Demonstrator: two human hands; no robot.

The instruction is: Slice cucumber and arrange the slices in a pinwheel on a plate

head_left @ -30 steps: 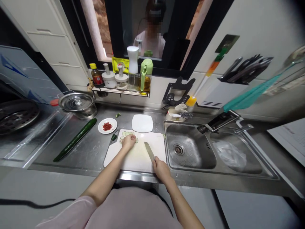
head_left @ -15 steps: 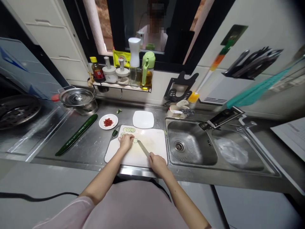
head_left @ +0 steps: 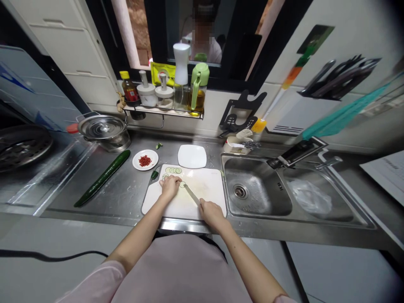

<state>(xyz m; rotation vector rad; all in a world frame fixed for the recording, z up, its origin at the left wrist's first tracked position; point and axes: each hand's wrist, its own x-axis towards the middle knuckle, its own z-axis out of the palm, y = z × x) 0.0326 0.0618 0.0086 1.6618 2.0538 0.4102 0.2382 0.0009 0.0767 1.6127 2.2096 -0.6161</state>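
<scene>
On a white cutting board (head_left: 206,179), my right hand (head_left: 212,213) grips a kitchen knife (head_left: 192,194) by its handle. The blade's tip end lies at a thin round cucumber slice (head_left: 182,184). My left hand (head_left: 171,186) is closed, its fingertips pinching the left edge of that slice. Above my left hand, more cucumber slices (head_left: 173,170) overlap in a row, and others lie partly hidden behind its fingers. A dark green cucumber end (head_left: 154,174) sits at the board's upper left corner.
To the left lie a whole cucumber (head_left: 104,176) and a plate (head_left: 134,161) of chopped red pieces. Behind the board is a white square dish (head_left: 192,156). A steel sink (head_left: 261,206) adjoins on the right. A lidded pot (head_left: 109,134) and a condiment rack (head_left: 164,112) stand behind.
The view has shifted slightly, so most things sit a little farther right in it. Both hands, the knife and the slice keep nearly the same places on the board.
</scene>
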